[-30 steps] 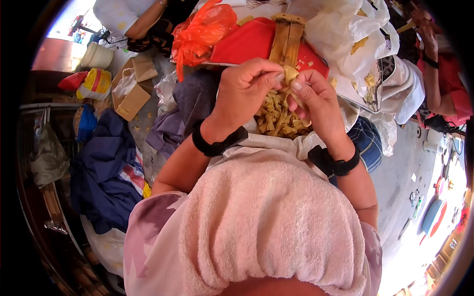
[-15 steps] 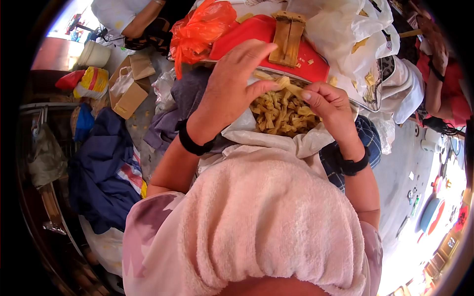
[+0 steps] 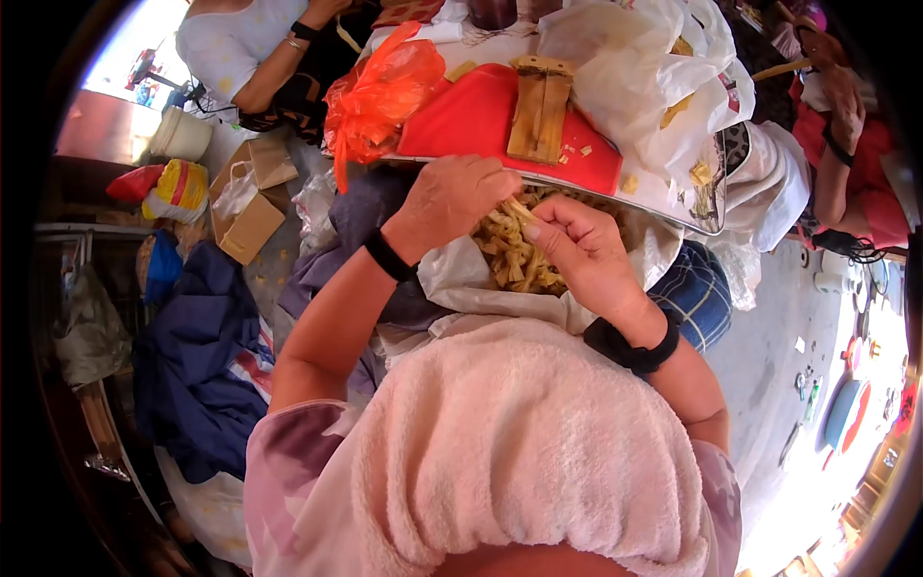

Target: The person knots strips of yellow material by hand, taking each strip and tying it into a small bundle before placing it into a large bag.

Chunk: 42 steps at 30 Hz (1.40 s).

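The soft-looking, yellow-tan strip (image 3: 520,211) is just above a heap of folded, yellow-brown strips (image 3: 519,264), between the two hands. The right hand (image 3: 580,242) is pinched closed, with its thumb pressing the strip. The left hand (image 3: 463,195) has its fingers curled by the worktop (image 3: 671,195) edge, but I can't tell if it has hold of the other end (its fingertips are hard to see).

If both hands pulled too hard, the strip might rip. If the right thumb let go too soon, the strip could drop into the heap and get mixed up — it looks much like the others. The crumpled, white bag (image 3: 447,277) around the heap looks floppy, so a bump from a wrist could make it sag and spill strips.

The flat, brown wooden block (image 3: 540,111) lies on the bright red sheet (image 3: 457,113), near the front edge — a knock from the left hand could push it off.
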Each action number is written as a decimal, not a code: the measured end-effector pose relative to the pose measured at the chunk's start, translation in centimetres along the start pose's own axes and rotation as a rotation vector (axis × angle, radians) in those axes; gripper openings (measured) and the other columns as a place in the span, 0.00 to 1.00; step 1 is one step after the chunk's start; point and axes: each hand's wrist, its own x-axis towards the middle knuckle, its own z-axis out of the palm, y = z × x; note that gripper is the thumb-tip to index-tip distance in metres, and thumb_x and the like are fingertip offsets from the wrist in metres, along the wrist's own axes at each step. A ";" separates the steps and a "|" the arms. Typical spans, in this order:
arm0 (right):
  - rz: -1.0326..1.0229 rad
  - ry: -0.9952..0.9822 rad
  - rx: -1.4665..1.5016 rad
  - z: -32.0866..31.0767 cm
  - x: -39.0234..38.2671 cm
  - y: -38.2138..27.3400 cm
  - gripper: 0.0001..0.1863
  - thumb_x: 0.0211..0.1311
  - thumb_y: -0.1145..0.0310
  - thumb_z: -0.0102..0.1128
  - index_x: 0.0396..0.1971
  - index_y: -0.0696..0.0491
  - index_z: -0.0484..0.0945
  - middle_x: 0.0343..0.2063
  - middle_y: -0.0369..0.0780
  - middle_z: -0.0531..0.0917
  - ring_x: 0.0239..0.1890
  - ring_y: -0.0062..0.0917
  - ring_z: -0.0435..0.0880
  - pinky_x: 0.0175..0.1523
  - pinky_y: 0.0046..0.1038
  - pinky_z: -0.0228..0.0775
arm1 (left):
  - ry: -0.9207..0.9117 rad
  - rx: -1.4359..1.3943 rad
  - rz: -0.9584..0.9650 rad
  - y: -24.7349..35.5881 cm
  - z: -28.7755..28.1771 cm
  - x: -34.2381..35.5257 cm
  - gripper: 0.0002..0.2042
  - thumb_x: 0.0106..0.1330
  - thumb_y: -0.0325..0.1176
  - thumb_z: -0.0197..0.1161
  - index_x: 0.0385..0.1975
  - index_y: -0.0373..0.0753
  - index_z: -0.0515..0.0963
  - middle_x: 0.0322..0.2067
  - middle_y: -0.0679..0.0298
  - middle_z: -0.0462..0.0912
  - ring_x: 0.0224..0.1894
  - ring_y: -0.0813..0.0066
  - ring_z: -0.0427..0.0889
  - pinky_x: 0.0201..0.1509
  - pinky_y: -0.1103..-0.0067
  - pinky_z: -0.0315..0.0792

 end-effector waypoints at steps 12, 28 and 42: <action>-0.025 0.274 -0.078 -4.2 5.7 0.8 0.09 0.60 0.69 0.57 0.23 0.58 0.75 0.14 0.27 0.69 0.17 0.08 0.61 0.21 0.15 0.52 | -0.018 -1.269 -0.640 -1.6 0.4 3.2 0.09 0.69 0.34 0.48 0.45 0.39 0.66 0.22 0.75 0.61 0.21 0.90 0.59 0.25 0.89 0.59; -0.184 0.502 -0.818 -5.5 9.5 4.6 0.11 0.56 0.64 0.56 0.27 0.58 0.76 0.15 0.44 0.77 0.18 0.37 0.75 0.28 0.35 0.67 | -0.096 -0.412 -0.766 -2.8 1.7 4.9 0.09 0.62 0.36 0.55 0.36 0.37 0.73 0.22 0.62 0.74 0.26 0.70 0.72 0.34 0.77 0.67; -0.849 0.117 -0.577 1.8 1.2 0.5 0.10 0.49 0.73 0.63 0.33 0.58 0.76 0.29 0.41 0.78 0.36 0.36 0.76 0.42 0.30 0.70 | 0.062 -1.919 -0.968 3.6 0.4 0.0 0.14 0.67 0.39 0.51 0.44 0.34 0.72 0.38 0.64 0.76 0.40 0.78 0.75 0.42 0.82 0.70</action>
